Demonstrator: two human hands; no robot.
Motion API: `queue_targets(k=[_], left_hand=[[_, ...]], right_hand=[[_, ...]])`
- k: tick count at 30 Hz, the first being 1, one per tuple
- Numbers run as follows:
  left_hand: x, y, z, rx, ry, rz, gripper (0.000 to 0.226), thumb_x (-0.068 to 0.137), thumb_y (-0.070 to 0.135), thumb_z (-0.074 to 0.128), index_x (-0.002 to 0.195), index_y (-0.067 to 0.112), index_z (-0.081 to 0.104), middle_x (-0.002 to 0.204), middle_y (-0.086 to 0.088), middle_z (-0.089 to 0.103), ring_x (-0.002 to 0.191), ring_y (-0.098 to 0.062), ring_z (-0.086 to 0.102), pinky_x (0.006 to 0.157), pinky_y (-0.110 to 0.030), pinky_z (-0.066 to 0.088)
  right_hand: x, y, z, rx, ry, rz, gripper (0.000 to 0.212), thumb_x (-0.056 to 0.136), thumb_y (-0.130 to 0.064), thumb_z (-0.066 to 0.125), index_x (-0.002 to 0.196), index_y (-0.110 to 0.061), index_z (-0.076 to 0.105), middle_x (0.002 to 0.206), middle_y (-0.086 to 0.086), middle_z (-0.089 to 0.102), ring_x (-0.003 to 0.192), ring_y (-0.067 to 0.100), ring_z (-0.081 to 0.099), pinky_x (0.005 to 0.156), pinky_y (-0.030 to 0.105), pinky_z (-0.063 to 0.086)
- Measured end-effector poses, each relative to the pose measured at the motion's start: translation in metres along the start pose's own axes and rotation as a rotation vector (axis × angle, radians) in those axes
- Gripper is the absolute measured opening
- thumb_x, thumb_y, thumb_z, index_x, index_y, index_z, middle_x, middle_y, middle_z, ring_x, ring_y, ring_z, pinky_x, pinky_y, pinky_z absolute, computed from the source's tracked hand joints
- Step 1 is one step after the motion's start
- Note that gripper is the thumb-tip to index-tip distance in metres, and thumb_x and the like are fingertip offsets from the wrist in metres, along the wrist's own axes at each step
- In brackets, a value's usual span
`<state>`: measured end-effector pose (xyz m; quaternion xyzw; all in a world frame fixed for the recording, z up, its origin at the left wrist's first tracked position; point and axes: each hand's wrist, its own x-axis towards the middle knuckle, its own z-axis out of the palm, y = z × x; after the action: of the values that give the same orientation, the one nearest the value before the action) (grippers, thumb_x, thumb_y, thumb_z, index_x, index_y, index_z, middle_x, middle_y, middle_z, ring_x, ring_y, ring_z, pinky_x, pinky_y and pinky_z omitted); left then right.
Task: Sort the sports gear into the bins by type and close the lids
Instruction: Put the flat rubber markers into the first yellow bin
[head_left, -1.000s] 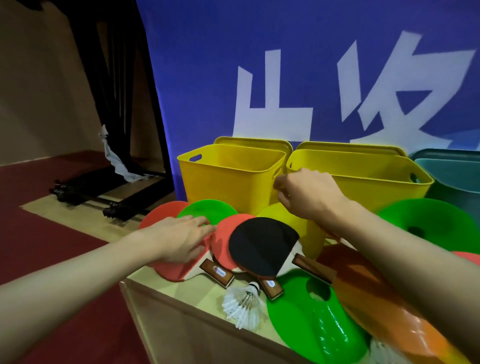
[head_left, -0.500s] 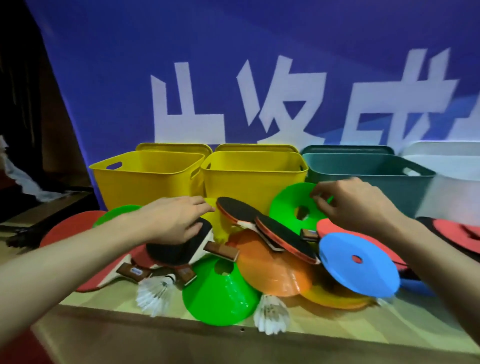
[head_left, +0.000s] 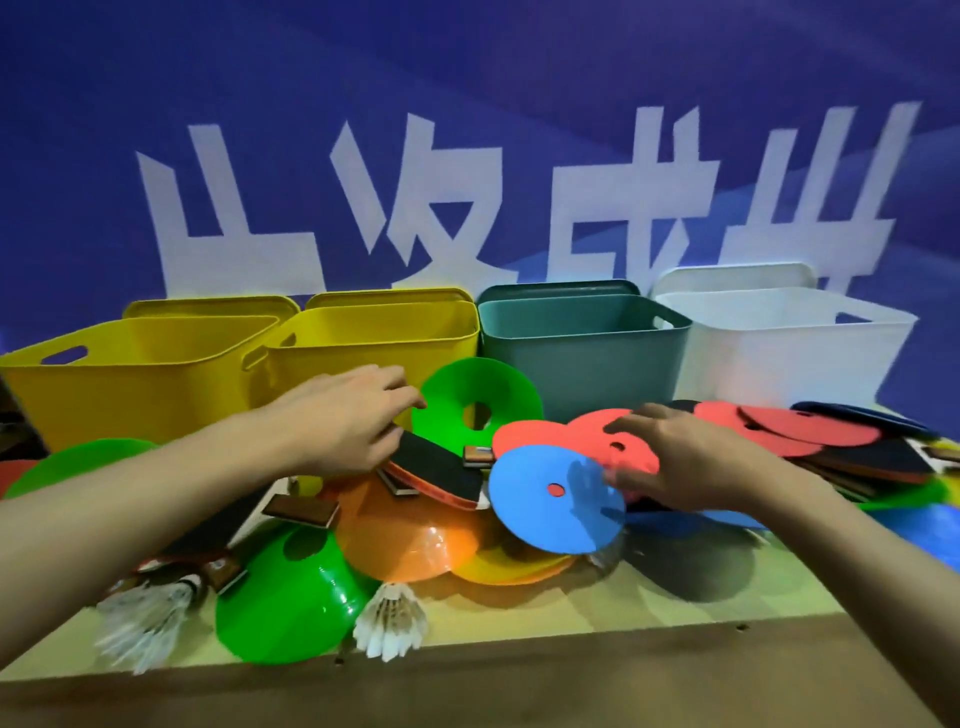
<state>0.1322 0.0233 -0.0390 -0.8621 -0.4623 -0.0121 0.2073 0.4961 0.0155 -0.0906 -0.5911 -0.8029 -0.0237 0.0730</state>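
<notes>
Four open bins stand along the back: two yellow bins (head_left: 130, 379) (head_left: 374, 332), a teal bin (head_left: 582, 353) and a white bin (head_left: 779, 353). In front lies a heap of gear. My left hand (head_left: 343, 415) is bent over the upper edge of a black-faced paddle (head_left: 441, 467); its thumb is hidden. My right hand (head_left: 691, 462) has its fingers spread on a red disc (head_left: 623, 441), the lower fingers behind a tilted blue disc (head_left: 556, 499). Two shuttlecocks (head_left: 389, 618) (head_left: 145, 618) lie near the front edge.
Green cones (head_left: 291, 597) (head_left: 478, 410) and an orange cone (head_left: 410, 535) sit in the heap. More red discs (head_left: 795, 431) and paddles (head_left: 883, 457) are stacked at the right. Lids lean behind the bins against the blue banner (head_left: 467, 104). The table's front edge (head_left: 519, 654) is close.
The view has swung right, bringing the teal and white bins into sight. My left hand moved right onto the black paddle. My right hand dropped onto the red and blue discs.
</notes>
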Motion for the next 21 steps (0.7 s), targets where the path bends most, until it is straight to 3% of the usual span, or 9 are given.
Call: queue_targets(k=[5,10,15,17,21], left_hand=[[0.035,0.024,0.001,-0.012,-0.08,0.122,0.051,0.1,0.054,0.047,0.147,0.036,0.039,0.143,0.006,0.044,0.128,-0.012,0.045,0.099,-0.029,0.048],[0.058,0.068,0.012,-0.076,-0.248,0.335,0.085,0.083,0.082,0.048,0.152,0.036,0.029,0.152,0.002,0.034,0.133,-0.021,0.04,0.11,-0.045,0.042],[0.074,0.119,0.026,-0.029,-0.384,0.407,0.097,0.083,0.074,0.06,0.159,0.033,0.014,0.165,-0.004,0.02,0.149,-0.029,0.021,0.121,-0.048,0.028],[0.082,0.123,0.026,-0.043,-0.402,0.424,0.095,0.085,0.07,0.062,0.159,0.032,0.017,0.163,-0.004,0.027,0.147,-0.028,0.026,0.121,-0.045,0.029],[0.091,0.122,0.022,-0.081,-0.491,0.443,0.087,0.092,0.059,0.062,0.161,0.028,0.019,0.164,-0.003,0.028,0.149,-0.027,0.028,0.122,-0.039,0.026]], right_hand=[[-0.008,0.016,0.018,0.05,-0.065,-0.057,0.08,0.084,-0.068,0.064,0.153,-0.036,0.037,0.155,-0.009,0.036,0.136,0.018,0.045,0.11,0.037,0.041],[-0.018,0.038,0.025,-0.096,-0.204,0.015,0.096,0.082,-0.065,0.066,0.159,-0.04,0.015,0.163,-0.003,0.022,0.145,0.031,0.026,0.118,0.045,0.03],[-0.022,0.049,0.025,-0.146,-0.3,0.114,0.097,0.085,-0.051,0.064,0.161,-0.034,0.007,0.167,0.003,0.014,0.149,0.037,0.022,0.118,0.055,0.029],[-0.022,0.05,0.025,-0.153,-0.341,0.154,0.089,0.088,-0.046,0.059,0.16,-0.024,0.012,0.164,0.01,0.023,0.145,0.038,0.033,0.114,0.054,0.036],[-0.027,0.052,0.02,-0.14,-0.399,0.15,0.049,0.099,-0.045,0.05,0.137,-0.015,0.048,0.135,0.012,0.059,0.119,0.031,0.059,0.09,0.037,0.047]])
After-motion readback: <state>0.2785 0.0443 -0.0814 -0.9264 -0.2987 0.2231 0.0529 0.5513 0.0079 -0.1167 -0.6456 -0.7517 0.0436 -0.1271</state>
